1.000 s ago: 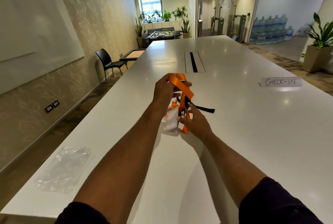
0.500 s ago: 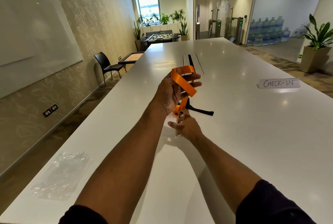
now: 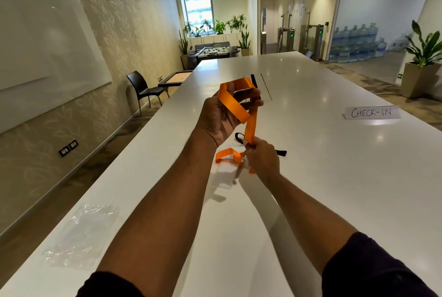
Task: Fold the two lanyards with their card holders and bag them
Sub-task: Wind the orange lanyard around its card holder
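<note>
An orange lanyard (image 3: pixel 235 103) is looped around the fingers of my left hand (image 3: pixel 222 117), which is raised above the white table (image 3: pixel 334 177). From there the strap runs down to my right hand (image 3: pixel 262 159), which pinches it near the metal clip. Its clear card holder (image 3: pixel 223 176) hangs below the clip, just over the table. A black lanyard (image 3: pixel 281 152) lies on the table behind my hands, mostly hidden. A clear plastic bag (image 3: pixel 81 234) lies flat near the table's left front edge.
A white "CHECK-IN" sign (image 3: pixel 372 112) stands on the table to the right. A cable slot (image 3: pixel 259 84) sits in the table's middle, beyond my hands. A black chair (image 3: pixel 143 88) and a low table stand by the left wall.
My left hand has risen with more orange strap wound round its fingers. My right hand stays low on the strap near the clip, and the card holder now hangs lower and left.
</note>
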